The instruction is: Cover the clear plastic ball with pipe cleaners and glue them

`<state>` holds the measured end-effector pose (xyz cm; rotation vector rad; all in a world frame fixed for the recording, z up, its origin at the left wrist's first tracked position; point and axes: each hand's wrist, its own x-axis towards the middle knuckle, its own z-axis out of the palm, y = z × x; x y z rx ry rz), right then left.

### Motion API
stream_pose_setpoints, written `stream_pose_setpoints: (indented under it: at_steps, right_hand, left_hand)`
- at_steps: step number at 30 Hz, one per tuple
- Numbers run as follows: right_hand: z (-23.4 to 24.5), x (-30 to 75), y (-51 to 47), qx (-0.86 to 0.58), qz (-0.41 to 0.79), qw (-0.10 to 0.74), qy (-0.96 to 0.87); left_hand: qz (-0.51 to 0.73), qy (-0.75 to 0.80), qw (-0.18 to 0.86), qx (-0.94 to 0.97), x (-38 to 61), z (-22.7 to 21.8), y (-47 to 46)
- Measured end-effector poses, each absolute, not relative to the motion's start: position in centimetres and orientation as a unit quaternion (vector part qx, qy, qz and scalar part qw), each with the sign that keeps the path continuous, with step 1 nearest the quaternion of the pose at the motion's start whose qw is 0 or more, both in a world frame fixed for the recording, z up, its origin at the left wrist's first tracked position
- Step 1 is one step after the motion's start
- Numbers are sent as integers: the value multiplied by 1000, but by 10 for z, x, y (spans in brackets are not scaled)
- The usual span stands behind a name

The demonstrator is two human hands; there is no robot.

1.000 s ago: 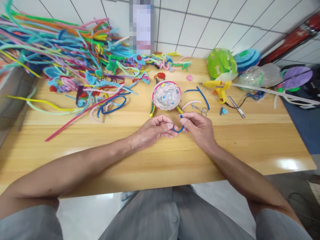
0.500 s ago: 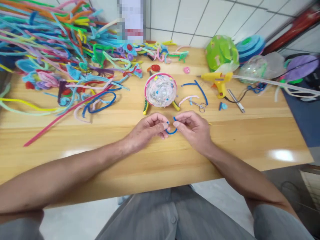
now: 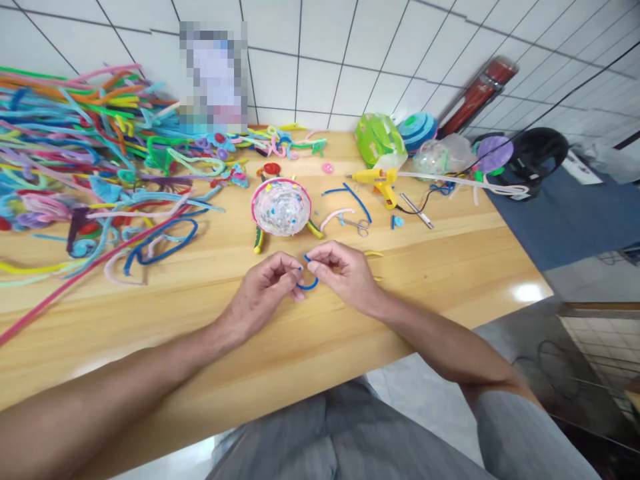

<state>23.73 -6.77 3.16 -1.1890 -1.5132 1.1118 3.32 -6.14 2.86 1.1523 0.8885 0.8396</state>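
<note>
A short blue pipe cleaner [image 3: 307, 284], bent into a U, hangs between my two hands just above the wooden table [image 3: 450, 267]. My left hand [image 3: 263, 293] pinches one end of it with thumb and fingertips. My right hand [image 3: 341, 273] pinches the other end, fingers curled. Just beyond the hands stands a clear ball with a pink rim [image 3: 281, 207], flanked by green and yellow bits.
A big heap of coloured pipe cleaners [image 3: 100, 160] covers the table's left and back. A blue pipe cleaner loop [image 3: 160, 241] lies left of the ball. Small scissors [image 3: 357, 225], a yellow glue gun [image 3: 377, 180], a green ball [image 3: 379, 139] and more balls sit at the right back.
The view has swung up and to the right, so more wall and floor show. Both hands have kept their pinch on the blue pipe cleaner, its ends drawn a little closer.
</note>
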Motion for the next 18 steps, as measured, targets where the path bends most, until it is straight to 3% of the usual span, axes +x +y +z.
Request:
stream_pose_setpoints:
  at_steps: [6,11,13,18]
  right_hand:
    - [43,274,-49,-546,410,429,-592]
    - [51,362,8,-655,172,485,-553]
    - [45,393,36,-702,72,446,-550]
    - [21,425,80,-720,51,323,-612]
  left_hand:
    - [379,397,676,492,34,25,-63]
    - [381,399,685,475,35,20,-60]
    - [382,398,694,462,36,19,-58]
    - [381,394,725,416,38,20,-55]
